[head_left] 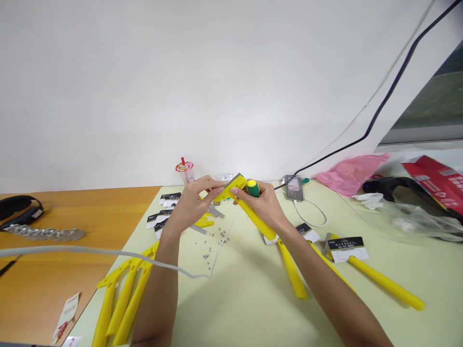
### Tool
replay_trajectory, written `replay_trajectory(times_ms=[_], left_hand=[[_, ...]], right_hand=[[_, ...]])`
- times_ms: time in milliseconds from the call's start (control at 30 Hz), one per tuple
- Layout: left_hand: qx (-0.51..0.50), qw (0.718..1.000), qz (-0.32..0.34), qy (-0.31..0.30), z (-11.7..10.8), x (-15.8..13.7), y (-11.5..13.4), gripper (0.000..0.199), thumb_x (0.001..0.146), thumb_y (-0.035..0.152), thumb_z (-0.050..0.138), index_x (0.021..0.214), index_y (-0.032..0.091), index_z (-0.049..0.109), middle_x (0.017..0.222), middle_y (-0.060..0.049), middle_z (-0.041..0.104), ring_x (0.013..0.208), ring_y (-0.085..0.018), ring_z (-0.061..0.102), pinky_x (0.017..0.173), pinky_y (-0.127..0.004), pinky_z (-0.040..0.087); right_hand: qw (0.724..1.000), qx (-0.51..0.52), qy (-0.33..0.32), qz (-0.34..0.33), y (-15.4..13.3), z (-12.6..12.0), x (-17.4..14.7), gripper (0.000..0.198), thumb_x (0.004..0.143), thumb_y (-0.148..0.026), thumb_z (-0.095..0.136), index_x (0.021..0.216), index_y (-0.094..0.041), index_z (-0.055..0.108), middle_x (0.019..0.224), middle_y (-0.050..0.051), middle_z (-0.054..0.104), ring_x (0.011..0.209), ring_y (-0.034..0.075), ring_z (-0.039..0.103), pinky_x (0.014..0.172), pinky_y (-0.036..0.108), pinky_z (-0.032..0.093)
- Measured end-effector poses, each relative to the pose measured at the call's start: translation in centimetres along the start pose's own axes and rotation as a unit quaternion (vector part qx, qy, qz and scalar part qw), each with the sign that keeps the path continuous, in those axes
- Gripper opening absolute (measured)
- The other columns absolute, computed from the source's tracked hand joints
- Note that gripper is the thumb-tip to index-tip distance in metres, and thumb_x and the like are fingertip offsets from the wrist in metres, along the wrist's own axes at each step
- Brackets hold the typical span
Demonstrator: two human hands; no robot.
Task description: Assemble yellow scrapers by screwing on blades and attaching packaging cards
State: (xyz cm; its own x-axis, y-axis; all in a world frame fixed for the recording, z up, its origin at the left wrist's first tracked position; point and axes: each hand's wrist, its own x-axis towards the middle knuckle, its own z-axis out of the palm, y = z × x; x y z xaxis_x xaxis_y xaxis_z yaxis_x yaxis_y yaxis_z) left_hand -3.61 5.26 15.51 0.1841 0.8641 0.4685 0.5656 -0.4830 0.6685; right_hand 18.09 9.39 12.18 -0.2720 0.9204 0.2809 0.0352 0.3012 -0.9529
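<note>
A yellow scraper (256, 221) with a grey blade along its head is held up above the table, its handle slanting down to the right. My left hand (193, 202) pinches the left end of the scraper's head. My right hand (265, 205) grips the scraper near the neck, thumb on its face, and also holds a green and yellow screwdriver (253, 188); the screwdriver's tip is hidden. Small metal screws (207, 256) lie scattered on the table below. Several yellow scraper handles (125, 299) lie by my left forearm.
Carded scrapers (387, 282) lie at the right. Black and white cards (168, 200) sit at the left back. A lidded cup (185, 171), a phone-like device (294, 188) with cables and a pink bag (354, 173) stand along the wall. A white cable (108, 251) crosses the foreground.
</note>
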Motion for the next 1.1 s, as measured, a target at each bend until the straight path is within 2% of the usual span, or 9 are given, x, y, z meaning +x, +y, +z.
replay_trajectory(times_ms=[167,300,400,567,700,833,1100], left_hand=[[-0.021,0.999,-0.006,0.040,0.2,0.2,-0.1,0.027,0.103,0.045,0.070,0.119,0.031,0.087,0.098,-0.006,0.076,0.091,-0.022,0.065,0.080,-0.034,0.052],[-0.015,0.999,0.009,0.030,0.4,0.2,-0.1,0.028,0.105,0.044,0.067,0.122,0.032,0.086,0.102,-0.007,0.075,0.096,-0.022,0.066,0.079,-0.033,0.051],[-0.009,0.999,0.021,0.023,0.5,0.3,-0.2,0.031,0.107,0.045,0.065,0.125,0.031,0.085,0.107,-0.008,0.074,0.099,-0.022,0.067,0.080,-0.032,0.053],[-0.028,0.999,0.018,0.022,1.1,0.4,-0.3,0.031,0.108,0.044,0.062,0.124,0.029,0.084,0.118,-0.009,0.077,0.107,-0.023,0.070,0.090,-0.035,0.057],[-0.045,0.998,0.008,0.035,1.3,0.5,-0.5,0.030,0.105,0.047,0.068,0.123,0.029,0.084,0.118,-0.008,0.079,0.105,-0.022,0.072,0.091,-0.035,0.058],[-0.044,0.999,0.011,0.023,1.3,0.5,-0.5,0.032,0.100,0.047,0.074,0.125,0.029,0.083,0.120,-0.007,0.079,0.104,-0.022,0.073,0.091,-0.035,0.059],[-0.062,0.998,0.015,-0.001,1.1,0.4,-0.6,0.030,0.103,0.040,0.071,0.128,0.030,0.083,0.123,-0.009,0.077,0.109,-0.024,0.071,0.092,-0.037,0.059]], right_hand=[[0.999,0.048,-0.010,0.015,0.2,-0.2,-0.1,0.043,0.084,-0.062,0.086,0.080,-0.019,0.076,0.077,0.005,0.078,0.058,0.015,0.054,0.052,0.029,0.037],[0.998,0.063,-0.010,0.027,0.4,-0.2,-0.1,0.044,0.084,-0.061,0.086,0.078,-0.019,0.075,0.076,0.005,0.079,0.054,0.014,0.050,0.050,0.029,0.034],[0.997,0.064,-0.008,0.035,0.6,-0.1,0.1,0.045,0.083,-0.063,0.086,0.079,-0.019,0.075,0.074,0.005,0.078,0.053,0.014,0.052,0.049,0.029,0.034],[0.997,0.069,-0.002,0.044,0.9,0.0,0.3,0.048,0.082,-0.065,0.086,0.081,-0.020,0.073,0.069,0.005,0.077,0.053,0.017,0.057,0.049,0.029,0.035],[0.996,0.072,-0.004,0.048,0.9,0.0,0.4,0.048,0.082,-0.066,0.086,0.085,-0.020,0.075,0.071,0.005,0.077,0.055,0.018,0.059,0.049,0.029,0.035],[0.996,0.072,-0.003,0.053,0.7,-0.1,0.3,0.050,0.080,-0.068,0.086,0.085,-0.020,0.076,0.071,0.005,0.077,0.056,0.019,0.062,0.048,0.030,0.036],[0.995,0.079,-0.018,0.053,0.3,-0.1,0.1,0.043,0.077,-0.060,0.092,0.082,-0.020,0.077,0.073,0.005,0.079,0.059,0.018,0.062,0.050,0.029,0.036]])
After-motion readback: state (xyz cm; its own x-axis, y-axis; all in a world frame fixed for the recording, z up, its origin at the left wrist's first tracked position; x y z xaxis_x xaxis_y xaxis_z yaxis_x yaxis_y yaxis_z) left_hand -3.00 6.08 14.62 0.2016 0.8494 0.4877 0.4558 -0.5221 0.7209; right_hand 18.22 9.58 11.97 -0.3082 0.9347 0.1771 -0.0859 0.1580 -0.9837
